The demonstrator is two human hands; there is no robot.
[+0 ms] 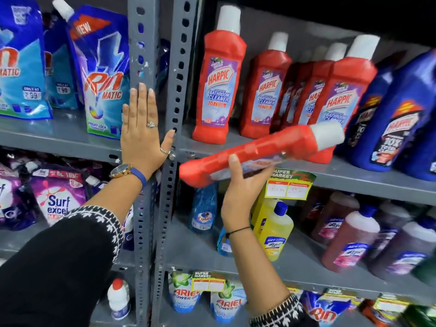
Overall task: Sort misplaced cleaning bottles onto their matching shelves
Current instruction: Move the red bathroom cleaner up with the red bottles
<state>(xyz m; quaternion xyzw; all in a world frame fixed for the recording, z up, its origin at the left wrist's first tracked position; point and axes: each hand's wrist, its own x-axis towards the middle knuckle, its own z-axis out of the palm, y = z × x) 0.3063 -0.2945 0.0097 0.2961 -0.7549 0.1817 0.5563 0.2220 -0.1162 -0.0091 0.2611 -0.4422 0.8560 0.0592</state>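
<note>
My right hand [240, 192] grips a red Harpic bottle [254, 152] with a white cap. The bottle lies tilted almost flat, cap pointing right, in front of the upper right shelf [354, 178]. On that shelf stand several upright red Harpic bathroom cleaner bottles [218, 90], with blue Harpic bottles [398, 119] to their right. My left hand [144, 131] is flat and spread, palm pressed against the grey perforated upright post [141, 43] between the two shelf units.
Rin Matic pouches [101, 74] fill the upper left shelf, Surf Excel pouches [54, 197] the shelf below. Under the Harpic shelf stand a blue Colin bottle [204, 208], a yellow Lizol bottle [274, 230] and dark red Lizol bottles [346, 237]. Ariel pouches [226, 300] sit lowest.
</note>
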